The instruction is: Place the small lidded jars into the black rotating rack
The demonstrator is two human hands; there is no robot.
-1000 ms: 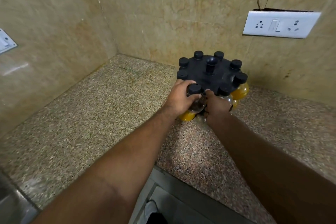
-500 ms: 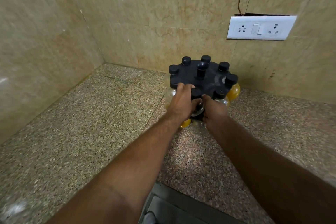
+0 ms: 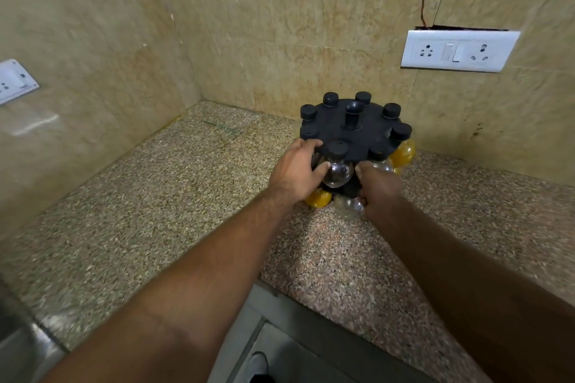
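The black rotating rack (image 3: 370, 130) stands on the granite counter near the back wall, with several black-lidded jars hanging round its rim. A clear round jar (image 3: 337, 169) with a black lid sits at the rack's near edge. My left hand (image 3: 295, 169) grips that jar from the left, fingers reaching onto the rack's top. My right hand (image 3: 378, 193) is curled against the rack's lower front, touching a clear jar (image 3: 348, 207) on the lower tier; what it holds is partly hidden. Yellow-filled jars (image 3: 403, 151) hang at the right and lower left (image 3: 317, 197).
The speckled granite counter (image 3: 174, 196) runs into a corner of beige tiled walls. A white socket plate (image 3: 457, 51) is on the back wall, another socket plate (image 3: 14, 81) on the left wall. The counter's front edge (image 3: 311, 298) lies below my arms.
Both hands stay at the rack's near edge. The left thumb has shifted onto the clear jar. The camera view has swung, so the rack sits further right.
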